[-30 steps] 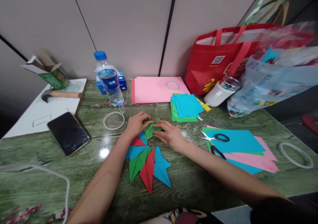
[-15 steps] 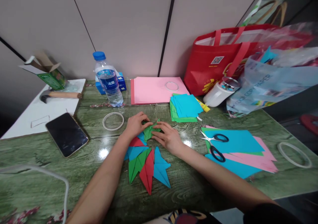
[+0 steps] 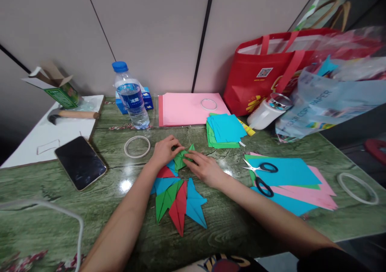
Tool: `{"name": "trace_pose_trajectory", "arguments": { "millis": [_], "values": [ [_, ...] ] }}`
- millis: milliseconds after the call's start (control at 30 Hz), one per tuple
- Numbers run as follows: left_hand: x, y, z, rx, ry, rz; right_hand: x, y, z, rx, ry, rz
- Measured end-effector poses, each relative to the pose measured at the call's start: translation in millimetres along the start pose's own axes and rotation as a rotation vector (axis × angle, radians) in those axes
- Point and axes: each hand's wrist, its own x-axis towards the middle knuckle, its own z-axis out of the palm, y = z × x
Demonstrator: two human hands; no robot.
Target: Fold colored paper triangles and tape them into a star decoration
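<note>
A folded green paper piece point(image 3: 180, 161) lies under the fingers of both hands, its pointed tip showing between them. My left hand point(image 3: 164, 153) pinches its left edge with the fingertips. From the other side, the fingers of my right hand point(image 3: 205, 168) press on its right edge, closed together. Just below, joined folded pieces fan out: a red piece point(image 3: 165, 172), a blue piece point(image 3: 165, 183), a green piece point(image 3: 167, 198) and another red piece point(image 3: 179, 209). A blue folded piece point(image 3: 195, 205) lies at the fan's right side.
Black-handled scissors point(image 3: 261, 178) rest on coloured sheets point(image 3: 289, 171) at the right. Behind are blue and green paper squares point(image 3: 226, 127) and pink sheets point(image 3: 183, 109). A tape roll point(image 3: 137, 147), a water bottle point(image 3: 131, 97) and a phone point(image 3: 81, 163) stand or lie to the left.
The fingers of my right hand have shifted slightly on the green paper, uncovering more of its tip. My left hand stays almost in place.
</note>
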Motion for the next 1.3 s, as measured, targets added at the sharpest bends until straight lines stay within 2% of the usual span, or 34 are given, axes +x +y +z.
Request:
{"name": "trace_pose_trajectory", "arguments": {
  "millis": [233, 467, 867, 1300],
  "values": [
    [0.9, -1.3, 1.8, 0.007, 0.003, -0.002, 0.3, 5.4, -7.9, -0.063, -0.140, -0.184],
    [0.8, -0.4, 0.7, 0.018, 0.004, -0.006, 3.2, 5.6, -10.1, -0.133, -0.169, -0.289],
    [0.8, 0.6, 0.5, 0.048, -0.002, -0.009, -1.4, 4.0, -7.1, -0.122, -0.078, -0.279],
    [0.7, -5.0, 2.7, -0.003, -0.006, 0.004, 2.1, 3.1, -8.1, -0.145, -0.070, -0.247]
  ]
}}
